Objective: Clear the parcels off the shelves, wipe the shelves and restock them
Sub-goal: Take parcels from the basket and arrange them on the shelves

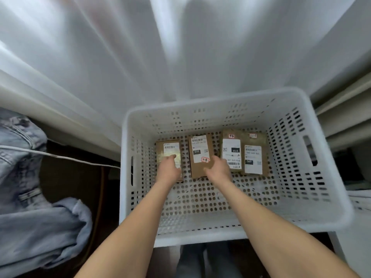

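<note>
- At the far left, pale blue denim clothing lies crumpled on a dark floor.
- A thin white cable runs across the denim and the floor toward the basket's left wall.
- Behind everything hangs a white, softly pleated curtain, filling the upper part of the view and reaching down behind the basket.
- A white perforated plastic basket sits in the middle, with round holes in its base, slotted walls and a handle cut-out on each side.
- Four brown cardboard parcels with white shipping labels lie flat in a row along the basket's far side.
- The leftmost parcel lies under the left hand, whose fingers rest on its label; whether they grip it I cannot tell.
- The second parcel carries a label marked 010 and a small pink sticker; the right hand lies on its near right corner, fingers curled, grip unclear.
- The third parcel and the fourth parcel lie touching side by side.
- At the far right, white shelf edges show beside the basket, blurred.
</note>
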Tool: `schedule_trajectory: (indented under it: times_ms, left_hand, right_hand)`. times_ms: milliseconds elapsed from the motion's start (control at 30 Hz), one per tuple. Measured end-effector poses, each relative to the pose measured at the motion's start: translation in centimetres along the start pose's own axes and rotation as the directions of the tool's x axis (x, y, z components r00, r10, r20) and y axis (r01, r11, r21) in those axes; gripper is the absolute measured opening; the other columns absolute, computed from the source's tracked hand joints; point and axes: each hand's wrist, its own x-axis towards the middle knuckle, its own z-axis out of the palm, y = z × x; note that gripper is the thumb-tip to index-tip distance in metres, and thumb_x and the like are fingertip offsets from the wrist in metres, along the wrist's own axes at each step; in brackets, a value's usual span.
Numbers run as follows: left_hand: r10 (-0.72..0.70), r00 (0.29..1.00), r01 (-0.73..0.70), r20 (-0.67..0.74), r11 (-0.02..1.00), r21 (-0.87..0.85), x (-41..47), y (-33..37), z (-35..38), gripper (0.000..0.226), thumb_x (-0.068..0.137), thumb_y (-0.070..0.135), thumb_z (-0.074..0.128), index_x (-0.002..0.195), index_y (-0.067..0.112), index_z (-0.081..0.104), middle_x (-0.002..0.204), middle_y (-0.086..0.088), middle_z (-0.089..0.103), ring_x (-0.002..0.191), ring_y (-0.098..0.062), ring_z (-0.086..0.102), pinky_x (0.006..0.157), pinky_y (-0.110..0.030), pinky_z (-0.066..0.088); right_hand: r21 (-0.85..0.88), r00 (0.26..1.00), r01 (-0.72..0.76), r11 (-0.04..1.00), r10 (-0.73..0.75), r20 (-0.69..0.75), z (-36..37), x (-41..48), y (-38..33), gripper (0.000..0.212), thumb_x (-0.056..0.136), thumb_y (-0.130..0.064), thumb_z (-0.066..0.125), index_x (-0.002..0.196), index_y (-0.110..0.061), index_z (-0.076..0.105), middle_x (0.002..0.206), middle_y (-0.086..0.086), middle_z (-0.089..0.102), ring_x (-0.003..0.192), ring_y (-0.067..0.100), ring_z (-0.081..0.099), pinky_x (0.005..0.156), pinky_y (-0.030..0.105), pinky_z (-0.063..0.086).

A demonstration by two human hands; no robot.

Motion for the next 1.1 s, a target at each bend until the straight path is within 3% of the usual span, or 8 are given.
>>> schedule_trajectory:
  times_ms: [100,233,467,633,800,1100]
  left_hand:
    - [0.164,0.986,-0.156,-0.022,0.966,0.205,-2.8,2.7,-2.0,0.062,0.092,0.015,0.059,0.147,0.014,0.030,0.151,-0.009,0.031,0.136,-0.025,0.037,0.105,-0.036,0.039]
    - [0.289,0.957,-0.264,-0.023,0.904,0.335,-6.0,5.7,-3.9,0.061,0.092,0.017,0.058,0.146,0.014,0.030,0.148,-0.009,0.032,0.133,-0.026,0.037,0.097,-0.038,0.046]
    - [0.464,0.882,-0.442,0.080,0.756,0.483,-11.5,8.2,-5.0,0.063,0.091,0.022,0.060,0.146,0.013,0.029,0.144,-0.009,0.033,0.129,-0.028,0.038,0.091,-0.039,0.050]
    - [0.631,0.761,-0.592,0.153,0.577,0.563,-17.0,7.7,-4.6,0.059,0.088,0.021,0.062,0.140,0.013,0.035,0.138,-0.009,0.036,0.123,-0.028,0.041,0.083,-0.037,0.048]
    - [0.727,0.651,-0.684,0.218,0.438,0.583,-22.9,7.2,-2.9,0.044,0.092,0.013,0.051,0.134,0.014,0.041,0.137,-0.008,0.039,0.123,-0.026,0.043,0.078,-0.037,0.049]
    - [0.817,0.416,-0.789,0.399,0.107,0.605,-35.9,7.9,2.5,0.045,0.091,0.016,0.057,0.133,0.014,0.039,0.135,-0.009,0.038,0.126,-0.027,0.039,0.087,-0.037,0.047]
  right_hand:
    - [-0.139,0.992,0.095,0.986,-0.104,-0.064,-2.9,-2.9,-0.9,0.063,0.092,-0.029,0.061,0.148,-0.023,0.033,0.151,0.005,0.032,0.134,0.025,0.038,0.103,0.044,0.046]
    - [-0.251,0.975,0.137,0.958,-0.175,-0.135,-6.2,-6.6,-1.5,0.057,0.094,-0.032,0.058,0.146,-0.020,0.036,0.151,0.007,0.031,0.138,0.026,0.032,0.108,0.042,0.040]
    - [-0.314,0.950,0.066,0.947,-0.156,-0.270,-8.7,-14.1,-0.1,0.052,0.094,-0.029,0.057,0.142,-0.021,0.038,0.153,0.007,0.024,0.138,0.028,0.027,0.106,0.040,0.037]
    - [-0.272,0.913,-0.017,0.962,-0.096,-0.396,-7.6,-20.7,2.6,0.049,0.093,-0.026,0.057,0.139,-0.021,0.040,0.151,0.006,0.027,0.137,0.027,0.029,0.107,0.042,0.036]
    - [-0.182,0.875,-0.129,0.975,0.026,-0.483,-6.1,-28.1,6.0,0.050,0.095,-0.023,0.054,0.142,-0.020,0.038,0.152,0.007,0.024,0.138,0.028,0.027,0.108,0.041,0.034]
    - [0.019,0.754,-0.258,0.966,0.214,-0.621,-4.3,-41.6,14.7,0.054,0.091,-0.028,0.060,0.141,-0.019,0.040,0.147,0.008,0.030,0.135,0.029,0.031,0.109,0.041,0.035]
